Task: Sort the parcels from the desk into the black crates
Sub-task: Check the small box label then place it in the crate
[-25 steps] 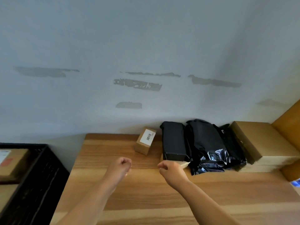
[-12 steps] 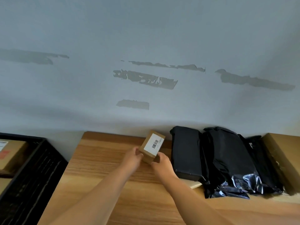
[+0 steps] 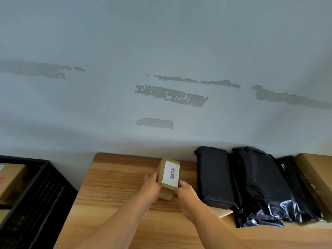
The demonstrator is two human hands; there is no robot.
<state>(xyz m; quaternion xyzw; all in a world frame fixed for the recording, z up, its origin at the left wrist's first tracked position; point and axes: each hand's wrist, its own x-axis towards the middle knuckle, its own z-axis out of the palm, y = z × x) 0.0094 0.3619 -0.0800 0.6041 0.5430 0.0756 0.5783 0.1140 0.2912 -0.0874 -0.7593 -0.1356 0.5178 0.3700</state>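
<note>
Both hands now grip the small cardboard box [image 3: 168, 174], which half a second ago was just being taken hold of; it is now tilted label-up above the desk [image 3: 115, 186]. Left hand [image 3: 151, 186] curls round its left side, right hand [image 3: 186, 194] pinches the lower right corner. White label shows a barcode, text too small to read. Black wrapped parcels [image 3: 233, 180] lie just right; black crate [image 3: 36, 191] at left holds brown boxes.

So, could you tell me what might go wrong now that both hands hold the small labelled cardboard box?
The small brown cardboard box is held only at its near end by the left hand and right hand, so it could slip. Swinging left to the black plastic crate, it might clip the rim.
</note>
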